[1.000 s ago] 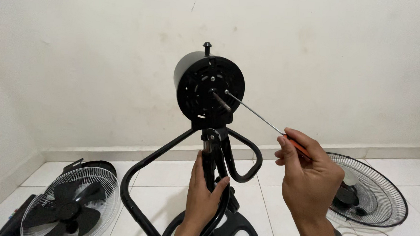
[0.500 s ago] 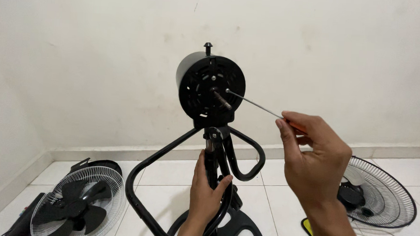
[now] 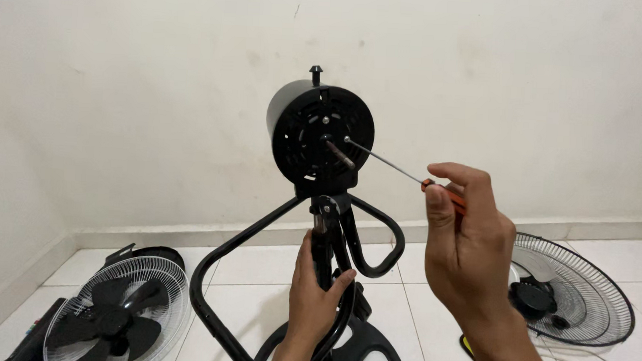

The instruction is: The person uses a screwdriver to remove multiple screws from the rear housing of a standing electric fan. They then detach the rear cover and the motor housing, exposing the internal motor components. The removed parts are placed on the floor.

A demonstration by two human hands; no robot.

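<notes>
Orange screwdriver [image 3: 409, 175] handle lies mostly hidden in our pinching right hand [image 3: 464, 243]; our left hand [image 3: 313, 297] grips the stand [image 3: 323, 235], fingers wrapped behind it.

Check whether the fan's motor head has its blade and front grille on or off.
Off. The motor head shows a bare shaft, where the right hand holds a screwdriver; a loose grille lies on the floor.
</notes>
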